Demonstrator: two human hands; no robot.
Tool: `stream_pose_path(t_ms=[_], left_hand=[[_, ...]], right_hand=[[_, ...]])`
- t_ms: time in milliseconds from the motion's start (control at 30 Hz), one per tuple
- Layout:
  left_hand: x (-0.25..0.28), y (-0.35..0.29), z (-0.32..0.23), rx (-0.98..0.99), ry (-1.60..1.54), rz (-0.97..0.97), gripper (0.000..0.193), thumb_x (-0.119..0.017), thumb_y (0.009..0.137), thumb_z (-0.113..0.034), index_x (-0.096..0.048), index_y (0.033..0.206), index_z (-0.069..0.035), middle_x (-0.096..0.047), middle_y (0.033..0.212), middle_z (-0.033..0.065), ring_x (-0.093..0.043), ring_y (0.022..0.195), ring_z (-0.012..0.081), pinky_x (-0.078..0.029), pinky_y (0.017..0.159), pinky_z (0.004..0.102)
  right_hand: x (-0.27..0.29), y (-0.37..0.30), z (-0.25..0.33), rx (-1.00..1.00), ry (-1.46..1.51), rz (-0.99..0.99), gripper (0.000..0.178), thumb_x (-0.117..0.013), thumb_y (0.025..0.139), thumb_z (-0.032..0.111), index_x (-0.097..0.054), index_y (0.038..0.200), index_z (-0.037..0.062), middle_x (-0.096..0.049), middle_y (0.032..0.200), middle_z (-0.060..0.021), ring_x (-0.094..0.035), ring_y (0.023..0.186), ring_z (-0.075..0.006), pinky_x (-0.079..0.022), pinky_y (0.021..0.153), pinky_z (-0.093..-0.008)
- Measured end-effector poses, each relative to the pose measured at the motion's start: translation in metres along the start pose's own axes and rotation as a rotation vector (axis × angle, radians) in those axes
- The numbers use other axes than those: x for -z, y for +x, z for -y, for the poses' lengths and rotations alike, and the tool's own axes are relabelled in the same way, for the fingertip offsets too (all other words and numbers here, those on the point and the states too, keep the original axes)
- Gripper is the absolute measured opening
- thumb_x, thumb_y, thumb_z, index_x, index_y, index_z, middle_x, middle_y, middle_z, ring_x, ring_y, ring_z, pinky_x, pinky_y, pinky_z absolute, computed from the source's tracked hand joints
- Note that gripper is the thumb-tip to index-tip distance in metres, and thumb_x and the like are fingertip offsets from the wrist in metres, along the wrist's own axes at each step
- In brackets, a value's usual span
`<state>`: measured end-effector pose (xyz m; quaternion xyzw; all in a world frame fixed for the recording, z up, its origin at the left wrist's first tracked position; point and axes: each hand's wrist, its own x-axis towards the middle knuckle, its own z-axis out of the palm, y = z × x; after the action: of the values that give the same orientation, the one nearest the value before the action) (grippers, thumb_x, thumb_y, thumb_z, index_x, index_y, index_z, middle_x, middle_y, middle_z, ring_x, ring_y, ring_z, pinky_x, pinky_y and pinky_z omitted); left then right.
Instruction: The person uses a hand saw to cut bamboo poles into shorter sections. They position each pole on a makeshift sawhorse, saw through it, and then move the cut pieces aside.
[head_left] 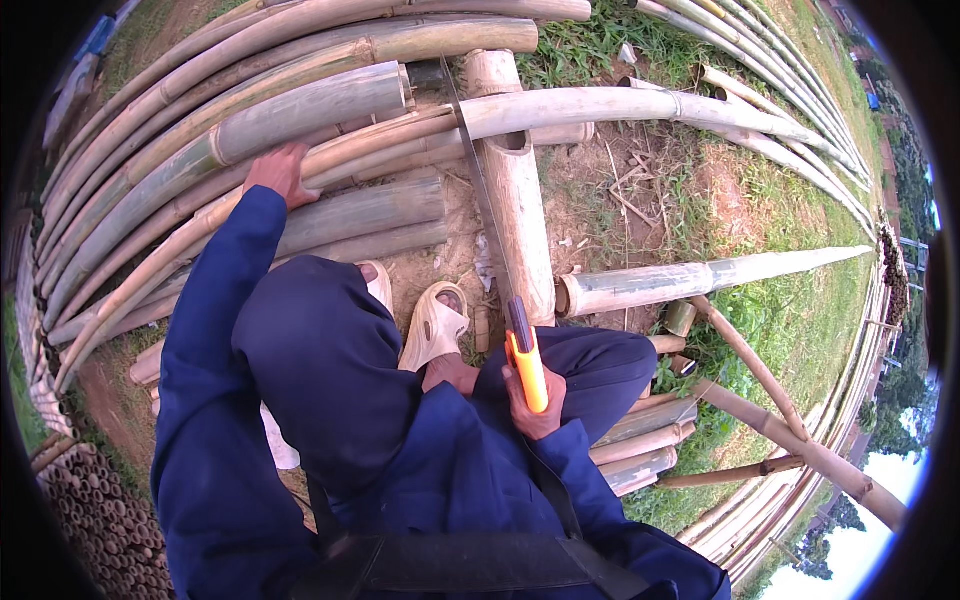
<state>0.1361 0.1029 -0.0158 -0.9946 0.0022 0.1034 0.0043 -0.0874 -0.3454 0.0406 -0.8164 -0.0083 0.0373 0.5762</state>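
My right hand (537,408) is closed round the orange handle of a hand saw (477,175). Its long thin blade points away from me and crosses a pale bamboo pole (580,108), at a point where the pole looks split or peeled on its left side. My left hand (283,177) grips this same pole further left, with the thumb on the near side; part of the fingers is hidden. Under the pole, just right of the blade, a thick bamboo log (520,235) runs towards me as a support.
Several bamboo poles (310,110) lie stacked at the left, and shorter pieces (640,445) lie near my right knee. Another pole (700,283) stretches right from the support log. Slanted bamboo props (800,450) stand at the lower right. My sandalled foot (437,320) is close to the blade.
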Motion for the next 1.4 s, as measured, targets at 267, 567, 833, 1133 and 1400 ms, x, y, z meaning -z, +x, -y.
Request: stream_pose_path(t_ms=[267, 567, 833, 1133, 1400], left_hand=[[0.001, 0.004, -0.001, -0.03, 0.005, -0.001, 0.08, -0.088, 0.068, -0.041, -0.057, 0.134, -0.009, -0.064, 0.134, 0.014, -0.065, 0.118, 0.0348, -0.054, 0.099, 0.0474], [0.01, -0.005, -0.007, 0.018, 0.003, 0.045, 0.08, -0.089, 0.067, -0.04, -0.057, 0.134, -0.009, -0.066, 0.132, 0.0133, -0.066, 0.117, 0.0346, -0.054, 0.097, 0.0462], [0.0, -0.006, -0.002, 0.031, -0.046, -0.006, 0.09, -0.092, 0.066, -0.04, -0.052, 0.14, -0.01, -0.059, 0.14, 0.0129, -0.06, 0.126, 0.0348, -0.05, 0.104, 0.0458], [-0.014, -0.069, -0.025, -0.213, -0.166, -0.315, 0.099, -0.082, 0.078, -0.055, -0.037, 0.156, -0.012, -0.037, 0.158, 0.0158, -0.031, 0.148, 0.0377, -0.028, 0.12, 0.0499], [-0.009, -0.086, -0.017, -0.295, -0.099, -0.141, 0.069, -0.061, 0.089, -0.068, -0.058, 0.123, -0.008, -0.066, 0.115, 0.0157, -0.065, 0.107, 0.0345, -0.051, 0.087, 0.0475]], right_hand=[[-0.065, 0.155, -0.006, 0.066, 0.152, -0.054, 0.019, -0.075, 0.094, 0.013, -0.067, 0.088, -0.0025, -0.056, 0.064, -0.0021, -0.048, 0.06, -0.0075, -0.042, 0.054, -0.0293], [-0.01, 0.029, -0.004, -0.024, 0.059, 0.0, 0.017, -0.072, 0.094, 0.005, -0.071, 0.108, -0.0038, -0.066, 0.074, -0.0019, -0.058, 0.067, -0.0071, -0.049, 0.062, -0.0262], [-0.065, 0.158, -0.026, 0.084, 0.114, -0.009, 0.016, -0.076, 0.094, 0.013, -0.07, 0.091, -0.0021, -0.065, 0.07, -0.004, -0.057, 0.063, -0.0087, -0.047, 0.059, -0.0293], [-0.066, 0.157, -0.025, 0.052, 0.133, 0.012, 0.016, -0.075, 0.095, 0.013, -0.071, 0.093, -0.0025, -0.065, 0.071, -0.0033, -0.057, 0.066, -0.0087, -0.048, 0.061, -0.0286], [-0.068, 0.154, -0.034, 0.065, 0.158, -0.009, 0.014, -0.074, 0.095, 0.01, -0.069, 0.096, -0.0028, -0.063, 0.072, -0.0009, -0.054, 0.066, -0.0072, -0.047, 0.061, -0.0276]])
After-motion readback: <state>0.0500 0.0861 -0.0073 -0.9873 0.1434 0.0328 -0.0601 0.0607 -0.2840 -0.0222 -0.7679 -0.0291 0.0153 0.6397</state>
